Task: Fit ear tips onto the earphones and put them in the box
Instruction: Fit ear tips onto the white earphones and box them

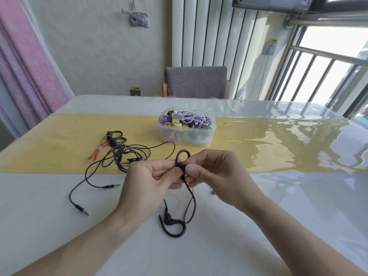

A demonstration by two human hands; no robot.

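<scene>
Earphones, the black pair with ear hooks: one hook point(182, 156) is pinched between my left hand point(148, 180) and right hand point(215, 176), fingers curled narrow round it, its loop sticking up above my fingertips. Whether an ear tip is on it, my fingers hide. The cord point(190, 198) hangs below my grip to the second earpiece point(172, 226) lying on the table point(59, 226) just under my hands. I judge it light, limp and prone to tangle, best held by the stiffer hook. Beyond my grip sits the clear box point(207, 136), heaped with coloured earphones.

Two bare forearms, no sleeves, short-nailed fingers point(191, 167)
</scene>
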